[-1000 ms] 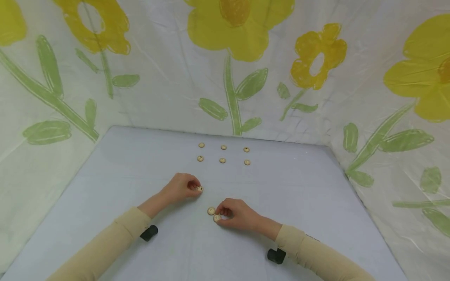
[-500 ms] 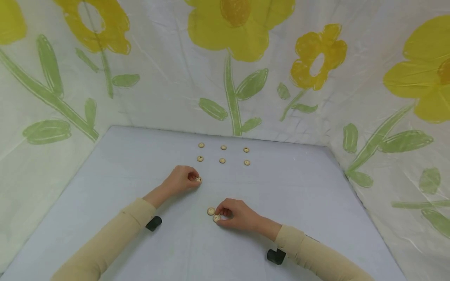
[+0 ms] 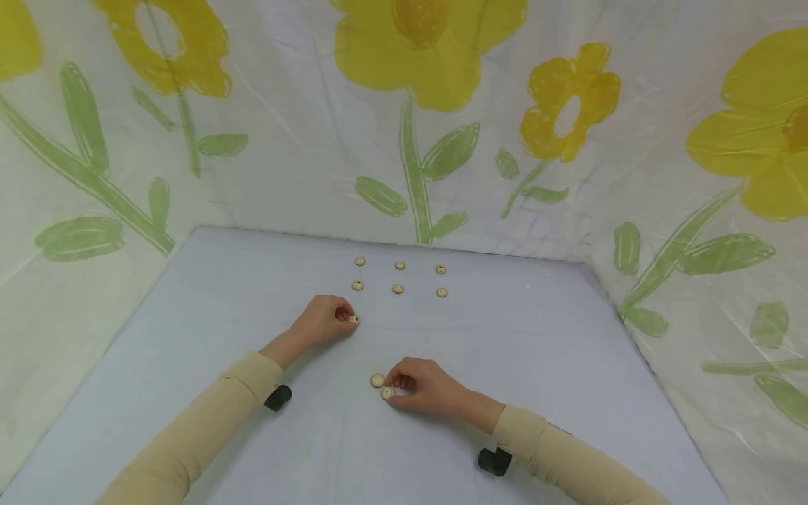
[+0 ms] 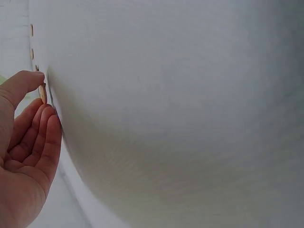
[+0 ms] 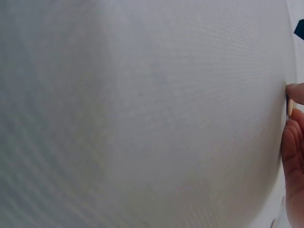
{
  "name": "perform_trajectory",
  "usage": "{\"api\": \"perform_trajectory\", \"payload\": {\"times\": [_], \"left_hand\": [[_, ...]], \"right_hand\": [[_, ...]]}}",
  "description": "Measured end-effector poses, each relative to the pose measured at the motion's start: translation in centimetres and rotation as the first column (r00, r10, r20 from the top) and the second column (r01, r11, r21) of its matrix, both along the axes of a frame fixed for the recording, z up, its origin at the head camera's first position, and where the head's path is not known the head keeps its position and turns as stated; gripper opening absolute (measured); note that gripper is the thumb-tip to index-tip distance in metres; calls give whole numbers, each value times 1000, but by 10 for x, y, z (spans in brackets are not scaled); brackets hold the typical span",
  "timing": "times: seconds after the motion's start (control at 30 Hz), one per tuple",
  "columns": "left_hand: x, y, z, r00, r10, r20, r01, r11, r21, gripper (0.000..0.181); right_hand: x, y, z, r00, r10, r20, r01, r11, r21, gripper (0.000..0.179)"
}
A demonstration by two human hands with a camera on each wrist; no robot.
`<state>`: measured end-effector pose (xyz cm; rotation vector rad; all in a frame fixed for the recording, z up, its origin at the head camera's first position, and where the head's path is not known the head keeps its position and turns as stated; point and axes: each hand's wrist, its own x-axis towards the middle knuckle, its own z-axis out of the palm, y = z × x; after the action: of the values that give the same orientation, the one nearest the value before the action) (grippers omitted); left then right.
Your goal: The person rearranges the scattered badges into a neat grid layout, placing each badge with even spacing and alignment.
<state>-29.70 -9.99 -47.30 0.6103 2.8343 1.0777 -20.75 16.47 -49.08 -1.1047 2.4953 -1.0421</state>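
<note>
Between the thumb and fingers of my left hand (image 3: 322,320) is a small round wooden disc (image 3: 354,319) with dark marks on its face. The left wrist view shows this disc (image 4: 42,93) edge-on, close to the white surface. My right hand (image 3: 424,386) pinches a second wooden disc (image 3: 388,393) at table level, nearer my body. Another wooden disc (image 3: 377,380) lies right beside that one, just to its upper left. In the right wrist view, the thumb and fingers grip the disc (image 5: 289,105) at the frame's right edge.
Several similar discs lie in two rows toward the back of the white table (image 3: 505,337), one of them a marked disc (image 3: 358,285) just beyond my left hand. A white curtain (image 3: 284,175) printed with yellow flowers surrounds the table's back and sides.
My left hand has moved away from my body with its disc, toward the rows, and lowered its movement over the last half second. My right hand stays in place on its disc.
</note>
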Motion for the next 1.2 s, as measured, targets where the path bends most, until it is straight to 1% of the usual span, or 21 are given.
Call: {"api": "perform_trajectory", "payload": {"times": [0.47, 0.83, 1.2], "left_hand": [[-2, -2, -7, 1000, 9, -1, -9, 1000, 19, 16], [-1, -1, -8, 1000, 26, 16, -26, 1000, 15, 17], [2, -2, -8, 999, 35, 8, -36, 999, 41, 21]], "right_hand": [[2, -1, -1, 1000, -24, 19, 24, 1000, 14, 19], [3, -1, 0, 1000, -26, 15, 26, 1000, 17, 19], [3, -1, 3, 1000, -26, 9, 26, 1000, 0, 18]]}}
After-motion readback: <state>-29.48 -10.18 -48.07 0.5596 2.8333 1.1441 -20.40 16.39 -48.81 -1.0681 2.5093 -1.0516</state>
